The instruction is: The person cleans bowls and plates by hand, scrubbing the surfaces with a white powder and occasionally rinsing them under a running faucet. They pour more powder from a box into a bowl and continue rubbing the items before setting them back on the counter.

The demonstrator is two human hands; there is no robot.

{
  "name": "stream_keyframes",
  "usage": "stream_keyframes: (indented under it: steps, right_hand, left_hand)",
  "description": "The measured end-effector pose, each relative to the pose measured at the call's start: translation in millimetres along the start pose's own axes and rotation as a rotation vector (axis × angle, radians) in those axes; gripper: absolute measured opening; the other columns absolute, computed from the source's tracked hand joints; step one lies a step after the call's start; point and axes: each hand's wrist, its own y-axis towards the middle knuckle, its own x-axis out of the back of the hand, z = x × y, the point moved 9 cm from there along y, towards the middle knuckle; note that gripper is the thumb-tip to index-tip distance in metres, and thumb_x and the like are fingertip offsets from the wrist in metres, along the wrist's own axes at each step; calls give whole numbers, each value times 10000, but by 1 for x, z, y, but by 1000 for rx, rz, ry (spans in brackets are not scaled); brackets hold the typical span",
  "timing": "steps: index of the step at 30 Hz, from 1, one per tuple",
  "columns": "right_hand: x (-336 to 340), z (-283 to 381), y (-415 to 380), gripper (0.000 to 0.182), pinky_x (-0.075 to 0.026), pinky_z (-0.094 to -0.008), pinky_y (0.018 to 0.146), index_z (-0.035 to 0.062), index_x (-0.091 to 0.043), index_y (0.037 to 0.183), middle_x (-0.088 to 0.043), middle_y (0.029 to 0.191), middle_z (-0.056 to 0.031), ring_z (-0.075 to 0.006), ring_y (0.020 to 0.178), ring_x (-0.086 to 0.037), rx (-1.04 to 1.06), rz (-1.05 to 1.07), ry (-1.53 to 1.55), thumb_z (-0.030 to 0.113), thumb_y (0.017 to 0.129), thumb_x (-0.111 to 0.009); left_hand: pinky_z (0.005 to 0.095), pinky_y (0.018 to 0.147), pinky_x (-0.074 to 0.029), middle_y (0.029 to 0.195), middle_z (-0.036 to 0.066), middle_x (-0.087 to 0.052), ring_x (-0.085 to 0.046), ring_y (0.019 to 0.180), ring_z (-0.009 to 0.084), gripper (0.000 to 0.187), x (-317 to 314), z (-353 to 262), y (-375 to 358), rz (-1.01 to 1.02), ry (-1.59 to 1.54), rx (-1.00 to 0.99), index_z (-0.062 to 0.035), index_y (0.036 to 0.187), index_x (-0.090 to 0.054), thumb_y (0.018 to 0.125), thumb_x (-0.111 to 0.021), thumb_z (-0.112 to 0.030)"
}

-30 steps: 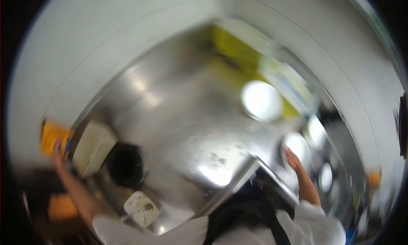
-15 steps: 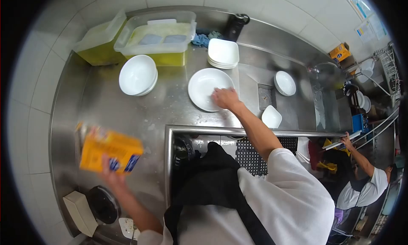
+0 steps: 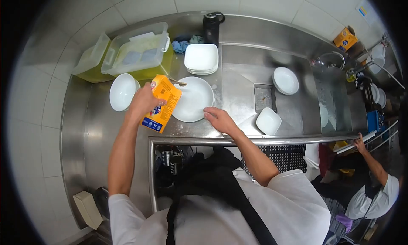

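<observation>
My left hand (image 3: 146,101) is closed around an orange baking soda box (image 3: 166,101), tilted with its top end over the left rim of a wide white bowl (image 3: 194,99). A flap sticks out at the box's opening; no powder can be seen falling. The shallow bowl rests on the steel counter. Fingers partly stretched, my right hand (image 3: 219,120) has its fingertips at the bowl's lower right rim. Another deep white bowl (image 3: 122,92) stands just left of my left hand. Behind the wide bowl is a stack of square white dishes (image 3: 201,58).
Two tubs of yellow-green liquid, one an open tub (image 3: 140,68), stand at the back left beside a black bottle (image 3: 211,29). In the recessed sink area lie round bowls (image 3: 285,80) and a square bowl (image 3: 268,121). A steel rail (image 3: 255,140) edges the counter. Another person (image 3: 374,194) works at right.
My left hand has brought the baking soda box from the lower left up to the wide bowl and tilted it. My right hand has moved from inside the bowl to its rim.
</observation>
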Motion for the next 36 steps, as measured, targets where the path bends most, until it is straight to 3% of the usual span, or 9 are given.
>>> stream_keyframes:
  steps: [7, 9, 12, 19, 21, 27, 30, 32, 36]
  right_hand:
    - [5, -6, -3, 344, -506, -392, 974, 1, -677, 1211, -680, 1228, -200, -370, 1126, -654, -43, -12, 136, 234, 966, -610]
    - [6, -13, -5, 339, -509, -399, 964, -2, -675, 1214, -681, 1217, -209, -376, 1123, -653, -74, 11, 148, 222, 968, -606]
    - [15, -17, -8, 327, -515, -416, 945, -6, -677, 1200, -687, 1183, -220, -386, 1101, -655, -75, -1, 105, 211, 969, -598]
    - [18, 20, 36, 335, -478, -474, 997, -20, -673, 1155, -664, 1228, -215, -382, 1147, -623, 66, 18, -167, 245, 981, -565]
    - [-46, 6, 46, 423, -424, -532, 1057, -7, -604, 1268, -557, 1408, -212, -392, 1291, -525, 174, 415, -573, 308, 1002, -510]
    - [-137, -14, 84, 587, -267, -527, 1192, -2, -431, 1466, -403, 1543, -239, -413, 1448, -343, 414, 312, -875, 400, 1040, -387]
    - [-135, -41, 51, 461, -176, -488, 1242, 54, -547, 1398, -421, 1551, -203, -361, 1496, -294, 683, 721, -1027, 254, 1012, -395]
    - [-109, -23, 58, 377, -237, -512, 1221, 43, -621, 1276, -450, 1503, -259, -402, 1460, -350, 550, 712, -786, 199, 988, -435]
    - [-128, -20, 92, 530, -210, -508, 1229, -93, -488, 1400, -390, 1517, -322, -467, 1444, -325, 400, 431, -908, 284, 1061, -334]
  left_hand:
    - [395, 751, -594, 915, 189, -759, -751, 807, 308, 518, -41, -81, 34, 444, 516, 7, 58, 961, -732, 605, -938, -257]
    - [394, 848, -593, 1103, 150, -746, -740, 967, 293, 737, -45, -78, 36, 511, 595, 100, -29, 1264, -658, 628, -943, -271]
    - [395, 751, -601, 944, 183, -760, -752, 815, 299, 542, -47, -79, 36, 477, 542, 6, 54, 992, -722, 614, -934, -271]
    - [392, 783, -592, 961, 234, -744, -746, 872, 318, 677, -23, -26, 15, 351, 395, 124, 83, 1095, -640, 610, -934, -286]
    - [388, 791, -586, 959, 226, -743, -746, 879, 320, 736, -1, -6, 3, 145, 206, 167, 74, 1157, -599, 620, -932, -304]
    - [333, 685, -602, 1000, 129, -745, -734, 796, 182, 512, 15, 94, -87, -346, -839, 233, 34, 1090, -582, 748, -900, -175]
    - [323, 711, -605, 1009, 126, -737, -726, 822, 177, 496, 10, 181, -181, -805, -1037, 370, 6, 1119, -590, 760, -897, -144]
    - [320, 732, -603, 1020, 126, -735, -725, 839, 179, 485, 20, 224, -259, -1024, -1143, 487, 4, 1128, -593, 766, -889, -124]
    - [322, 760, -601, 1033, 118, -733, -722, 851, 181, 424, 63, 298, -395, -1336, -1219, 585, -4, 1124, -606, 792, -860, -71]
